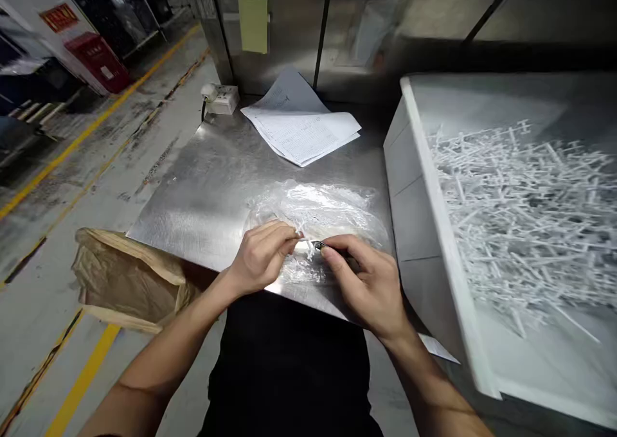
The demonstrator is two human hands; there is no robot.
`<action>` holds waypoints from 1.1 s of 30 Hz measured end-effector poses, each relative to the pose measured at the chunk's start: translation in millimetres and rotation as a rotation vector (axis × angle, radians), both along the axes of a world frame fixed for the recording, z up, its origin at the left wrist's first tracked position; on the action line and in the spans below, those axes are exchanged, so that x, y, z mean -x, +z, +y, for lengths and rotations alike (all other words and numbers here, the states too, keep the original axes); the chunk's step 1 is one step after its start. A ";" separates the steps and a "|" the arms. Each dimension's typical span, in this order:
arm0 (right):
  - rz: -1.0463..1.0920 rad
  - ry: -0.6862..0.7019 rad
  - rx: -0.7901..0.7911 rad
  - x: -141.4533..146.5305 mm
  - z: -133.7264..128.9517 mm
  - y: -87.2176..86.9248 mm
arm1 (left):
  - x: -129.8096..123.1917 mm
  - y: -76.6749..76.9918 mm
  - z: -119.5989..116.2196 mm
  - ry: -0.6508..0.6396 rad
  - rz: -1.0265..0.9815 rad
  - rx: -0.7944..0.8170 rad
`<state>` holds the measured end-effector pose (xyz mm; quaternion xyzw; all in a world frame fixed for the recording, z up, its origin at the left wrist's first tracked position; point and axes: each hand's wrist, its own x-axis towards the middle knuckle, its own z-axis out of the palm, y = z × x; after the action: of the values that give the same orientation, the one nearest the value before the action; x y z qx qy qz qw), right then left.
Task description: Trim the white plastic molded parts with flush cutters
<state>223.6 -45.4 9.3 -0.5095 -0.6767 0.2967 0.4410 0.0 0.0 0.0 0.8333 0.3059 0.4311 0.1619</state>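
Dim edges, metal glare, right-side blur

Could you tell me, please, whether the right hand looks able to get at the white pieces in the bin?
Probably yes: the bin stands open-topped close beside the right hand. It would likely have to lift over the near wall to the white pieces, and its fingers hold a small dark tool.

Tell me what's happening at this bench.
A person's left hand pinches a small white plastic piece, while the right hand holds a small dark tool against it. Both work above a clear plastic bag on the metal table. A white bin of similar pieces stands to the right.
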 end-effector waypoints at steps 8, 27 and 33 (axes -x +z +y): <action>0.056 -0.033 -0.002 3.5 2.4 2.5 | -0.4 0.3 -0.6 0.045 0.029 -0.005; 0.040 0.096 -0.068 3.2 -2.6 2.6 | -0.9 -2.2 0.1 0.049 0.034 -0.046; 0.031 0.055 -0.030 4.8 -2.1 1.2 | -1.9 -3.5 -1.2 0.095 0.072 -0.075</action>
<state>218.8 -47.5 10.5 -0.4795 -0.6878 0.3062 0.4508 1.9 -1.2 -3.5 0.8384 0.3343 0.4191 0.0989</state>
